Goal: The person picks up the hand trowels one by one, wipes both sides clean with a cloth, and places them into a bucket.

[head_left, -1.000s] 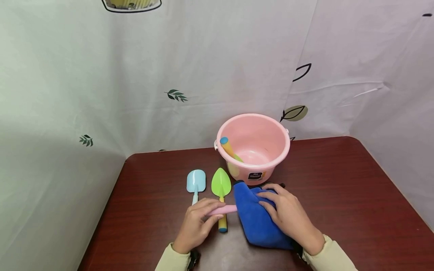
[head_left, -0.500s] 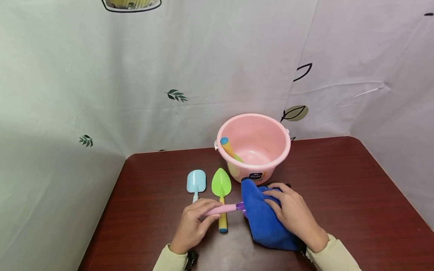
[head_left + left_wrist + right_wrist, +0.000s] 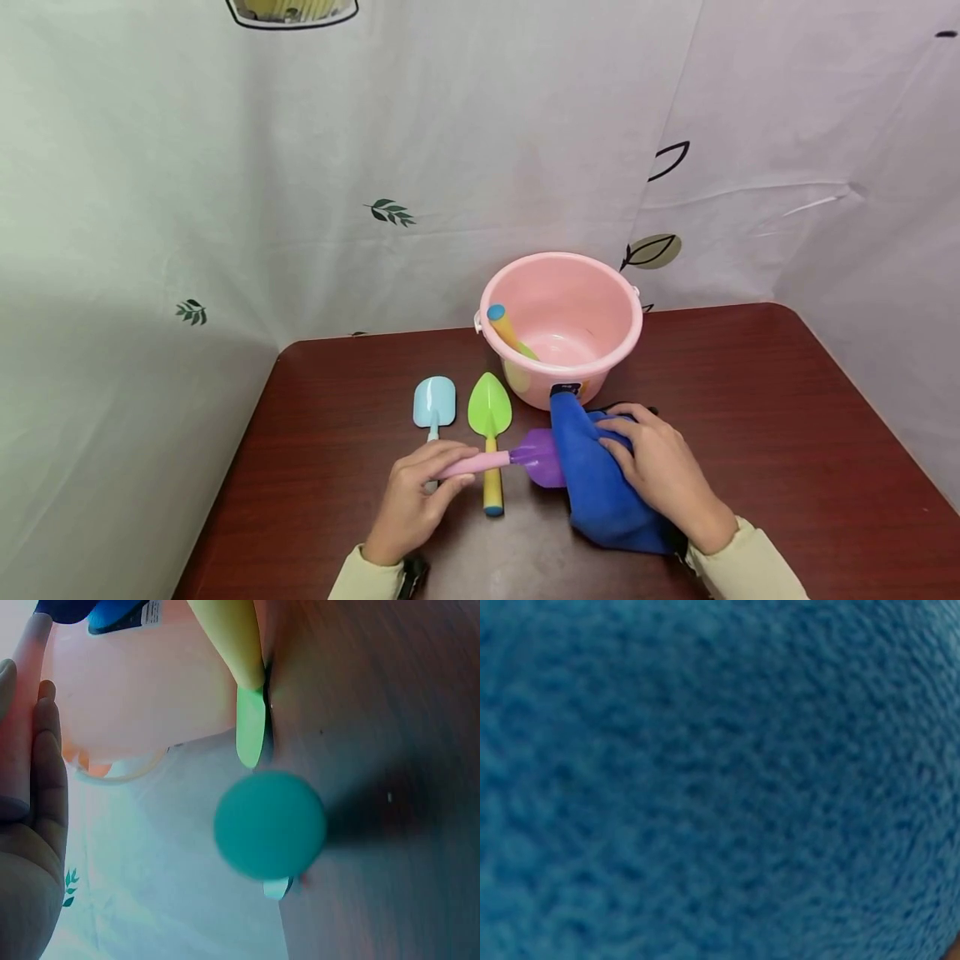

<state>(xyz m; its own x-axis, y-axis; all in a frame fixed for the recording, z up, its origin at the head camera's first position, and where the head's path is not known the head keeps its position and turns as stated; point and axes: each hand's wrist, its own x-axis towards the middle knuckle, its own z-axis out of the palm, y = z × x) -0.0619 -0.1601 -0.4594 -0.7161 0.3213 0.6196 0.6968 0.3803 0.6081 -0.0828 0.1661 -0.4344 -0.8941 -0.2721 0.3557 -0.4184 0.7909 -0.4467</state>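
Observation:
My left hand (image 3: 414,498) holds the pink handle of a toy shovel (image 3: 475,464). Its purple blade points right, with the far end hidden by a blue cloth (image 3: 600,492) edged in black. My right hand (image 3: 663,471) grips the bunched cloth from the right. Fuzzy blue cloth (image 3: 720,780) fills almost the whole right wrist view. Beneath the pink handle lies a green trowel (image 3: 489,408) with a yellow handle. A light blue shovel (image 3: 434,402) is left of it, its handle partly behind my left hand.
A pink bucket (image 3: 562,371) stands at the back of the dark red table (image 3: 780,417), with a yellow-handled green tool (image 3: 504,327) leaning inside it. White patterned fabric (image 3: 480,150) hangs behind the table and along both sides.
My left hand has drawn the shovel left, and its purple blade has come into view. My right hand and the cloth have shifted right.

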